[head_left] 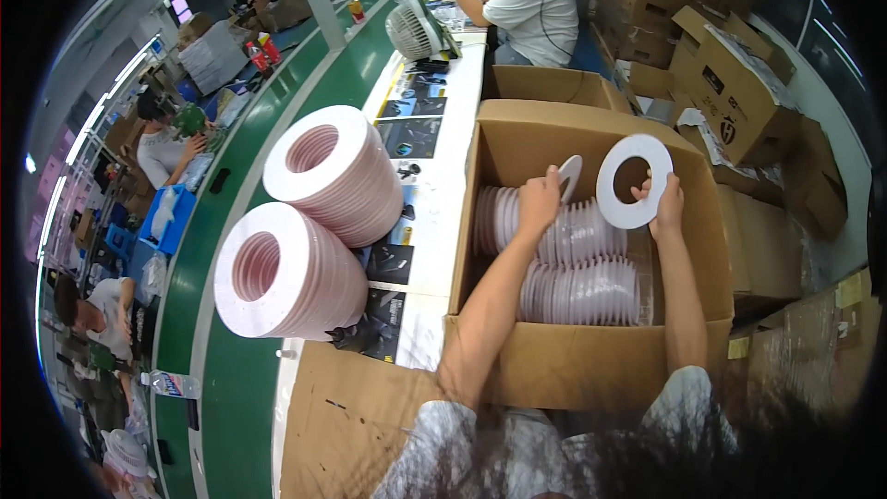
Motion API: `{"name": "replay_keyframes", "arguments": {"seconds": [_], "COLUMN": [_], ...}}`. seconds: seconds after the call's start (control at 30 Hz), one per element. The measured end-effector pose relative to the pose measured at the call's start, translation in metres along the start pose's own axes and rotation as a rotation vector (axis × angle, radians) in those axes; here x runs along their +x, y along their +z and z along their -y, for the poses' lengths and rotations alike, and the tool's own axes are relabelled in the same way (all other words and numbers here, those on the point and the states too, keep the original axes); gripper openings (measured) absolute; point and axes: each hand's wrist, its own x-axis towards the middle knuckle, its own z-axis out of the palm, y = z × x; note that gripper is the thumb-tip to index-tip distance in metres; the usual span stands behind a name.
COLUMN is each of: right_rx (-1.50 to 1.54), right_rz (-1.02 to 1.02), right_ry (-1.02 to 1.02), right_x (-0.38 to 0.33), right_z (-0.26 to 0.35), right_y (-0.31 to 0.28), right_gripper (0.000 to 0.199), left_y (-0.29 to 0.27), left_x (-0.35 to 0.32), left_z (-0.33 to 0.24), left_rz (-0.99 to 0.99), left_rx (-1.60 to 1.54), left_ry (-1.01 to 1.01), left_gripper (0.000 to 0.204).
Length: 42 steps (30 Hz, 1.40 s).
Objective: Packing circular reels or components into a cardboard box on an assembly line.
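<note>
My right hand (667, 203) grips a flat white ring (612, 187) by its right edge, holding it up over an open cardboard box (591, 365). Over the box's left part, my left hand (540, 203) is closed on another white ring (572, 176), seen nearly edge-on. Below both hands, rows of similar pale rings (582, 291) stand on edge inside the box. To the left, two tall stacks of white and pinkish rings, a nearer stack (305, 282) and a farther stack (346, 180), rest beside the green conveyor.
A green conveyor belt (242, 388) runs along the left. A desk fan (416, 26) stands beyond the stacks. A co-worker in a white shirt (536, 0) sits ahead; others work across the belt. Cardboard boxes (739, 97) pile up at right. A plastic bottle (171, 383) lies at left.
</note>
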Motion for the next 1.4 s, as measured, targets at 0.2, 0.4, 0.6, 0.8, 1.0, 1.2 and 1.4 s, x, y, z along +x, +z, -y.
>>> {"name": "replay_keyframes", "arguments": {"seconds": [0.2,0.4,0.6,0.8,1.0,1.2,1.4], "right_rx": [-0.479,-0.778,-1.186,-1.267,-1.296,-1.102,-0.697], "right_rz": [-0.146,-0.065,0.254,0.595,0.572,-0.020,-0.135], "right_ry": [-0.464,-0.485,-0.616,-0.681,-0.758,-0.718,-0.534], "right_x": [-0.020,-0.014,-0.018,-0.037,-0.038,-0.032,-0.025], "right_z": [-0.001,-0.005,-0.015,-0.023,-0.012,-0.005,-0.007], "right_y": [0.014,0.029,0.027,0.037,0.041,0.041,0.042], "right_gripper": [0.024,0.018,0.019,0.013,0.015,0.019,0.011], "left_y": [0.001,-0.015,-0.016,-0.013,-0.017,-0.029,-0.038], "left_x": [0.010,0.001,0.007,0.003,0.012,0.016,0.013], "left_z": [0.008,0.013,0.005,-0.008,0.008,0.003,-0.006], "left_rz": [0.076,0.061,0.090,0.159,0.071,0.188,0.205], "left_rx": [-0.003,0.321,0.268,0.223,0.185,0.337,0.358], "left_ry": [-0.038,-0.046,-0.082,-0.077,0.044,-0.083,-0.105], "left_gripper": [0.063,0.066,0.061,0.061,0.065,0.074,0.077]}}
